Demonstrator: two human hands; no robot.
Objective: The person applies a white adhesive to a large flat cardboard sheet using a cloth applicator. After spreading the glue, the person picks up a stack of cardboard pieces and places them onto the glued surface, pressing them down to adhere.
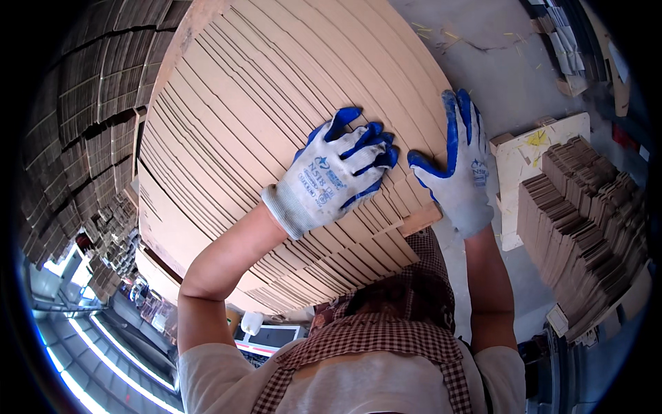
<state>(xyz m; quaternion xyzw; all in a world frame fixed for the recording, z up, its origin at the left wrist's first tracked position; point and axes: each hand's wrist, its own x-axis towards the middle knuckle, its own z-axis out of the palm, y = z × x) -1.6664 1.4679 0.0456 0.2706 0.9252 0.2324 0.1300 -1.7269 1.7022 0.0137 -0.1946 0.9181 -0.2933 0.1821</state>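
A broad spread of overlapping brown cardboard sheets [241, 131] lies fanned in front of me, their edges running in many near-parallel lines. On top of it rests my left hand [331, 165], in a white glove with blue-coated fingers. Its fingers are apart and slightly bent, touching the sheets; nothing shows in its grasp. My right hand [460, 169], gloved alike, is at the right edge of the sheets. Its fingers stretch away from me and the thumb points left over the cardboard. The palm side of both hands is hidden.
Tall bundled stacks of cardboard [103, 76] rise on the left. To the right, a pile of folded cardboard [579, 228] stands beside a pale board [510, 193] on the grey floor [483, 62]. More stacked material [569, 48] is at the far right.
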